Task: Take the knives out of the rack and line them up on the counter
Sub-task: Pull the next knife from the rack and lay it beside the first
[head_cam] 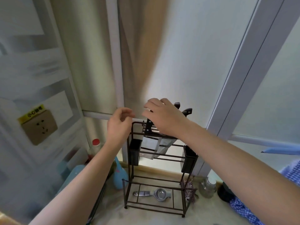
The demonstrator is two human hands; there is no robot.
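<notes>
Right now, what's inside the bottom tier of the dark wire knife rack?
A metal lemon squeezer lies on the counter inside the bottom frame of the dark wire rack. Nothing else shows there. Its right rear corner sits behind a checkered brown item, so that spot is unclear.

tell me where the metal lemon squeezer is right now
In the head view the lemon squeezer lies flat low and centre, within the bottom frame of the dark wire rack, below the knives and left of the glass jar.
</notes>
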